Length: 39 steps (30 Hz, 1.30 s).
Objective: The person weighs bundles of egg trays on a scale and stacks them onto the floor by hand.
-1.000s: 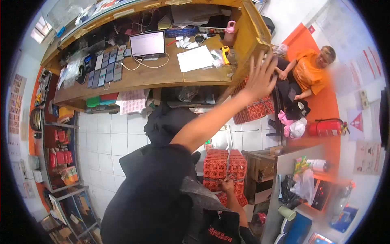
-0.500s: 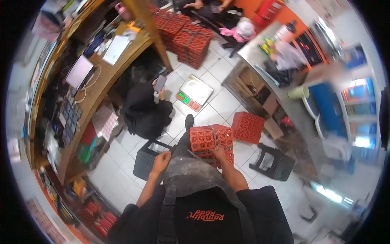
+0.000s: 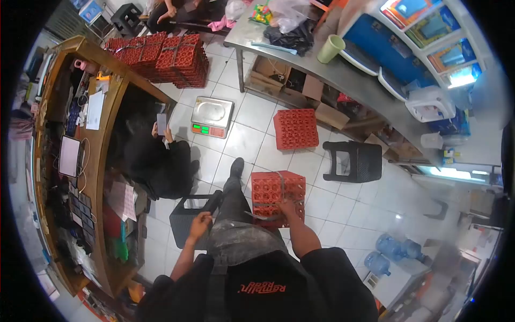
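My right hand grips the strap round a stack of red egg trays, which stands beside my right leg. My left hand is closed over my left thigh, near a black stool; anything inside its fingers is too small to make out. Ahead on the tiled floor lies a digital scale with lit green digits. Another stack of red trays sits farther forward on the right. To the left of the scale a person in black crouches, holding a phone.
A wooden counter with phones and a tablet runs along the left. Strapped red tray stacks stand at its far end. On the right are a grey table, a second black stool and blue water bottles.
The view has turned to the right and down. My left hand, raised and spread a second ago, is now low and closed by my thigh. My right hand stays at the strapped stack.
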Available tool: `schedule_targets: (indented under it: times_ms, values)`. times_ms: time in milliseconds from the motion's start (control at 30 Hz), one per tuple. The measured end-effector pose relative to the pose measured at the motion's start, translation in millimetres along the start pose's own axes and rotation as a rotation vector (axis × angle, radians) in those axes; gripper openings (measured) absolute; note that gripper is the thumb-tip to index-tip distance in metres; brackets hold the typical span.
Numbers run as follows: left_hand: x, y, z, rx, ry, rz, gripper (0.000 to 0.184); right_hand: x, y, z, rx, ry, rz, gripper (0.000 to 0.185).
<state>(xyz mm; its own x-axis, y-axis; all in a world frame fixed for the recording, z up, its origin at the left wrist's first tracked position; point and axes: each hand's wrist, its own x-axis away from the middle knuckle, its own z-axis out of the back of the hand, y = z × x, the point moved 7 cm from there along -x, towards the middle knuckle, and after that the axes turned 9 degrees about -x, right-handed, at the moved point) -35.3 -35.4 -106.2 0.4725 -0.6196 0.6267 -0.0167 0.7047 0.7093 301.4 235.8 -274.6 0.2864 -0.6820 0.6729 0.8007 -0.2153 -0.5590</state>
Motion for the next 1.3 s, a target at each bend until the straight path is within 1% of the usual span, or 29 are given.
schedule_targets:
  times_ms: [67, 133, 167, 233, 267, 300, 333, 367, 433, 467, 500, 567, 600, 633, 700, 767, 800, 833, 867, 900, 933, 967, 1000, 1033, 1067, 1100, 1200, 1233, 1300]
  values:
    - [5.1, -50.6, 5.6, -0.004, 0.154, 0.052, 0.025, 9.3, 30.1, 13.0, -0.067, 0.015, -0.038, 0.044]
    - [19.9, -88.5, -4.8, 0.007, 0.188, 0.091, 0.025, 12.2, 71.8, 21.1, -0.112, 0.23, -0.007, 0.043]
    - [51.9, -109.2, -12.1, 0.04, 0.222, 0.151, 0.024, 25.6, 93.0, 23.6, -0.12, 0.211, -0.028, 0.043]
    - [103.6, -114.5, -31.8, -0.249, 0.089, 0.16, 0.028, 10.7, 108.3, 33.6, -0.196, 0.142, -0.146, 0.046]
    - [119.6, -186.2, -44.6, -0.509, 0.089, 0.249, 0.032, 1.8, 122.8, 40.1, -0.219, 0.143, -0.129, 0.046]
    - [135.9, -242.3, -57.9, -0.766, 0.068, 0.342, 0.035, -4.0, 147.2, 43.1, -0.122, 0.166, -0.053, 0.046]
    - [147.9, -247.4, -59.8, -0.76, 0.026, 0.357, 0.035, -12.2, 156.6, 45.6, -0.019, 0.196, 0.036, 0.047]
    - [150.5, -234.3, -60.9, -0.676, 0.0, 0.343, 0.034, -8.4, 139.3, 69.8, 0.116, 0.246, 0.082, 0.048]
    - [164.7, -227.6, -63.0, -0.562, -0.02, 0.346, 0.034, 4.2, 175.4, 77.6, 0.208, 0.258, 0.103, 0.048]
    - [164.0, -220.8, -62.9, -0.529, -0.02, 0.341, 0.033, -18.4, 206.2, 73.2, 0.167, 0.226, 0.098, 0.047]
    - [163.9, -221.5, -61.4, -0.499, -0.019, 0.33, 0.033, -22.9, 195.3, 83.8, 0.17, 0.229, 0.12, 0.047]
    - [164.6, -232.8, -56.3, -0.47, -0.012, 0.313, 0.032, 3.3, 211.7, 103.0, -0.142, 0.212, -0.222, 0.049]
    - [166.4, -230.5, -54.3, -0.465, -0.007, 0.301, 0.032, -1.9, 223.8, 100.5, -0.131, 0.198, -0.207, 0.049]
    - [167.0, -240.7, -49.6, -0.475, 0.007, 0.284, 0.032, -11.3, 244.1, 97.4, -0.042, 0.206, -0.156, 0.05]
    - [186.1, -230.1, -49.4, -0.436, 0.044, 0.297, 0.032, -17.5, 248.0, 93.6, 0.059, 0.196, -0.073, 0.05]
    - [218.0, -191.5, -50.7, 0.045, 0.222, 0.402, 0.035, -6.9, 238.6, 110.3, -0.192, 0.222, -0.121, 0.056]
    - [228.3, -201.3, -57.3, 0.076, 0.247, 0.408, 0.035, -14.8, 253.0, 107.3, -0.019, 0.172, -0.066, 0.057]
    - [235.1, -206.8, -57.3, -0.022, 0.177, 0.317, 0.035, -27.0, 269.5, 103.4, 0.152, 0.127, -0.004, 0.057]
    - [247.1, -219.1, -61.3, -0.119, 0.111, 0.231, 0.036, -28.0, 276.6, 107.5, 0.117, 0.133, -0.054, 0.055]
    - [255.0, -258.4, -69.7, -0.374, 0.1, 0.473, 0.038, -23.6, 287.4, 113.7, 0.089, 0.134, -0.108, 0.054]
    - [258.8, -282.6, -76.8, -0.435, 0.06, 0.458, 0.039, -39.0, 306.1, 106.6, 0.11, 0.113, -0.068, 0.054]
    - [272.1, -297.0, -87.1, -0.505, 0.015, 0.448, 0.04, -53.3, 344.4, 94.5, 0.066, 0.174, -0.136, 0.052]
    - [283.1, -292.4, -99.1, -0.507, 0.059, 0.427, 0.041, -55.4, 375.6, 94.5, 0.028, 0.238, -0.219, 0.051]
    - [281.9, -282.7, -100.7, -0.521, 0.105, 0.398, 0.041, -49.9, 364.7, 98.4, 0.038, 0.22, -0.203, 0.051]
    - [288.2, -280.1, -106.9, -0.403, 0.17, 0.4, 0.038, -33.1, 336.1, 106.5, 0.001, 0.151, -0.148, 0.05]
    - [289.1, -278.1, -117.5, -0.349, 0.183, 0.392, 0.038, -18.4, 318.2, 115.2, -0.035, 0.086, -0.1, 0.049]
    - [283.4, -274.6, -146.1, -0.302, 0.116, 0.343, 0.037, -8.8, 298.0, 121.8, -0.001, 0.158, -0.124, 0.046]
    - [286.0, -271.0, -153.0, -0.301, 0.1, 0.324, 0.037, -19.2, 315.1, 114.6, -0.013, 0.157, -0.12, 0.046]
    - [288.3, -264.9, -166.7, -0.296, 0.049, 0.289, 0.037, -23.6, 343.6, 110.5, -0.175, 0.093, -0.115, 0.051]
